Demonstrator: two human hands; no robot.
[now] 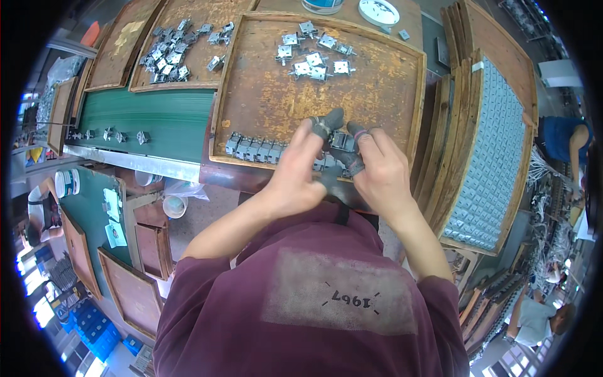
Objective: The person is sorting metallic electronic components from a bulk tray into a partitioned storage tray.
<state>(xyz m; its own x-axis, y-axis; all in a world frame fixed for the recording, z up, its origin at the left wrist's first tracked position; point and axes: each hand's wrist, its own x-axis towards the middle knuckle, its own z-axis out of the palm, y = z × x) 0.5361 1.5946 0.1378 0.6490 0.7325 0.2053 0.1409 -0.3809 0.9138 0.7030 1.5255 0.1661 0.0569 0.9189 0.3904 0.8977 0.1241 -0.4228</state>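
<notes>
My left hand (295, 173) and my right hand (382, 169) meet at the near edge of a shallow wooden tray (251, 94). Dark grey coverings sit on several of the fingertips. Between them the fingers grip a small boxy metal part (342, 141), held from both sides. To the left of the hands, a row of similar metal parts (254, 149) stands packed along the tray's near wall. The row runs on under the hands, which partly hide it. A loose cluster of metal parts (314, 66) lies toward the tray's far side.
Another wooden tray (207, 75) with heaped metal parts stands at far left. Below it runs a green belt (163, 116) bearing a few parts. At right, a tray filled with metal pieces (493, 157) leans by stacked trays. Beyond are a white bowl (379, 11) and other people.
</notes>
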